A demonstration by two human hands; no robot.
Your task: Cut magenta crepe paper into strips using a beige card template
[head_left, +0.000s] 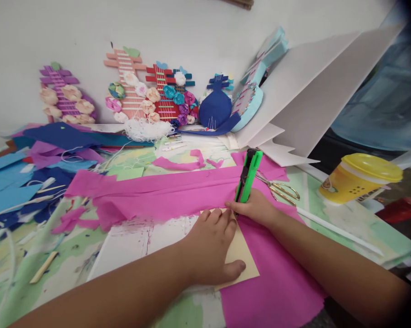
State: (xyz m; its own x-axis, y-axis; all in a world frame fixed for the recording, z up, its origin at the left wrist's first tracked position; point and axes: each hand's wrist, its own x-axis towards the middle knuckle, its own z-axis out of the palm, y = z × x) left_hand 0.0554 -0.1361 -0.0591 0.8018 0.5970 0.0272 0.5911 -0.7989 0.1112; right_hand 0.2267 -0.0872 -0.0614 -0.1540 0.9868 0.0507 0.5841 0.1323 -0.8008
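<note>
My left hand [214,248] lies flat, thumb spread, on a cream card [243,259]. The card rests over a sheet of magenta paper [273,273] and the edge of a marked white board [137,241]. In my right hand [256,207] I grip a green box cutter [248,177], held upright at the card's top edge, close to my left fingertips. Its blade tip is hidden behind the hand. Just beyond my right hand lie scissors [282,189] with gold handles, partly on the magenta paper.
Decorated paper instruments, including a dark blue one [215,109], lean on the wall. White folded boards [304,86] stand at the right. A yellow lidded cup [358,180] is at the right. Blue paper scraps [10,182] and white strips lie at the left, a ball of white string [147,130] behind.
</note>
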